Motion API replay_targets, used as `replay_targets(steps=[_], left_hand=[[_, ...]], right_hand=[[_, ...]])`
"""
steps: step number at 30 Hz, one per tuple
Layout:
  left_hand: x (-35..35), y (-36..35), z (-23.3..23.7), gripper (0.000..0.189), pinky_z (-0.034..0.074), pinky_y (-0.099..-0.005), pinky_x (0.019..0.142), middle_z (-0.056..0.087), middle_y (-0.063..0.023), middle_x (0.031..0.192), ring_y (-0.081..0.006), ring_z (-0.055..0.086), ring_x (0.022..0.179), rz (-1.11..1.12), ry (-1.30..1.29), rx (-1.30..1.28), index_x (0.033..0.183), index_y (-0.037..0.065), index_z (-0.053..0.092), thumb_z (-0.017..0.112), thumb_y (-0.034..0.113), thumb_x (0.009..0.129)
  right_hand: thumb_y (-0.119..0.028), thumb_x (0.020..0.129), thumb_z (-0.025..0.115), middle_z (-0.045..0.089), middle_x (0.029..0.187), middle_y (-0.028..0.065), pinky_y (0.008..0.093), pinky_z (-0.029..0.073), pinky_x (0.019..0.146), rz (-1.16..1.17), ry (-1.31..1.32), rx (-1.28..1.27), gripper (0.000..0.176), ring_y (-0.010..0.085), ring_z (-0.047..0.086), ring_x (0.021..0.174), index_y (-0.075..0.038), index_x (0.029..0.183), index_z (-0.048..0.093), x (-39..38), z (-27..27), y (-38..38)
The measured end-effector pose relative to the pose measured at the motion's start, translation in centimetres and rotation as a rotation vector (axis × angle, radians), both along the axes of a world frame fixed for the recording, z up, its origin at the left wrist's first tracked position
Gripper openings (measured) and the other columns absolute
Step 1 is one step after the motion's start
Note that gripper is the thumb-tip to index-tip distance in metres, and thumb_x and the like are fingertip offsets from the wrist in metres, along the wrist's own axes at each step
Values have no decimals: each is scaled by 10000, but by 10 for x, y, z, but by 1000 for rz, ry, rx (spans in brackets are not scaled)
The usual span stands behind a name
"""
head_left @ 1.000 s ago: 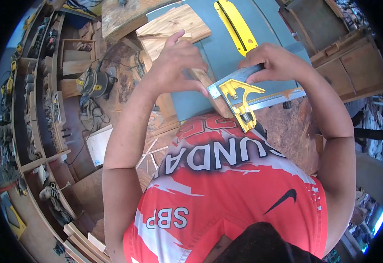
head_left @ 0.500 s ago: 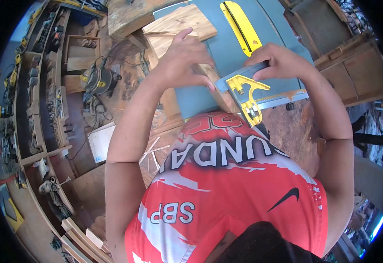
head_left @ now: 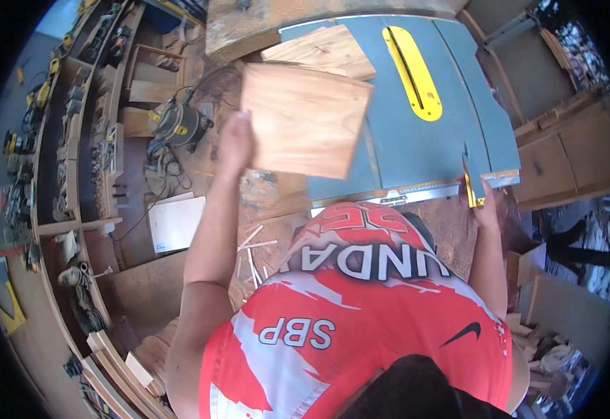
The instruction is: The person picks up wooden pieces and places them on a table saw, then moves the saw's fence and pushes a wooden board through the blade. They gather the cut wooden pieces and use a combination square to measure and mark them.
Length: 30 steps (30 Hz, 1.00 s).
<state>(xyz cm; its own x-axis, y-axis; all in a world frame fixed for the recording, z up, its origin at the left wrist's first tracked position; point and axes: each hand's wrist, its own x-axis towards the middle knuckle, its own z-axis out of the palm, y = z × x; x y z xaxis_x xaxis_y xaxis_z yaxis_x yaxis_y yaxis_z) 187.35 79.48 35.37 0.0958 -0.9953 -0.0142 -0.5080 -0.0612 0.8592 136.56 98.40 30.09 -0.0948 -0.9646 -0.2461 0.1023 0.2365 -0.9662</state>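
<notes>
My left hand (head_left: 237,143) is closed on the left edge of a square wooden board (head_left: 306,120), its broad face turned up toward me. That board is lifted above the left part of the blue-grey saw table (head_left: 417,153). Another wooden board (head_left: 333,50) lies behind it on the table, partly covered. At the table's front right edge, my right hand (head_left: 484,202) grips a yellow combination square (head_left: 470,188), seen almost edge-on. Part of that hand's fingers is hidden behind the square.
A yellow slotted insert (head_left: 415,73) is set into the saw table. A metal rail (head_left: 427,190) runs along its front. On the left stand a shop vacuum (head_left: 179,124) and tool shelves (head_left: 74,140). Wooden cabinets (head_left: 570,150) are at the right, and thin offcuts (head_left: 252,255) lie on the floor.
The combination square has come away from the board and moved right with my right hand. My left hand has swung the board leftward and turned its broad face up.
</notes>
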Motion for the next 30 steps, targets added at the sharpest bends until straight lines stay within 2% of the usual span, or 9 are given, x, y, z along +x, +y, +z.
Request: replay_targets(steps=[4,9,11,13,15,17,22,26,30], left_hand=[[-31,8,-102,404,458,-358,896,629,-137,1087,-204,578,981,16,510,362,1207,-8,544,406,322,1019],[-83,38,-98,360,486,-365,823,644,-119,996,-202,588,885,-27,320,458,1132,3,568,436,312,1006],[-71,27,-96,285,499,-375,784,663,-132,923,-254,621,834,-406,51,505,1076,12,584,499,266,975],[-53,-1,-90,220,508,-395,750,671,-145,860,-325,642,806,-254,-315,-24,1037,18,593,548,209,938],[-47,-46,-59,241,493,-412,806,654,-175,1002,-358,625,955,-90,-335,-98,1089,38,587,581,187,901],[-53,-86,-47,258,438,-433,924,624,-176,1087,-334,574,1060,-174,-442,-578,1103,79,610,597,171,863],[-72,-168,-85,293,390,-467,987,594,-124,1187,-312,501,1182,-245,-908,-864,1155,127,592,571,238,885],[-50,-159,-68,249,416,-457,946,617,-133,1113,-339,535,1118,-379,-962,-446,1103,116,603,548,245,898],[17,-96,-96,244,449,-464,841,633,-201,1007,-395,587,972,167,-426,-209,1034,40,595,525,242,918]], right_hand=[[-219,919,610,568,670,-30,195,342,504,-43,-166,75,205,43,483,553,-43,1005,670,23,6,-1],[-242,963,512,489,589,-10,219,309,446,20,172,14,253,69,429,480,-7,959,606,29,0,-4],[-236,959,515,494,590,-9,218,310,448,27,226,-15,249,68,430,478,-5,959,607,30,0,0],[-214,948,520,491,587,-9,219,311,450,36,197,35,233,69,426,472,1,961,607,29,1,4],[-217,948,519,488,584,-9,221,310,449,15,159,68,237,70,424,469,3,958,607,30,-1,8],[-219,948,519,485,582,-10,222,309,448,-8,121,94,240,70,422,466,5,954,607,33,2,13],[-199,930,595,544,675,-66,195,356,509,62,69,106,193,23,474,557,-39,1003,674,34,-4,24],[-210,931,585,533,658,-50,196,358,504,8,121,107,211,34,480,549,-30,1014,659,34,-5,45],[-187,940,551,512,639,-32,192,343,496,-21,7,164,204,46,476,552,-18,1025,627,25,-6,72]])
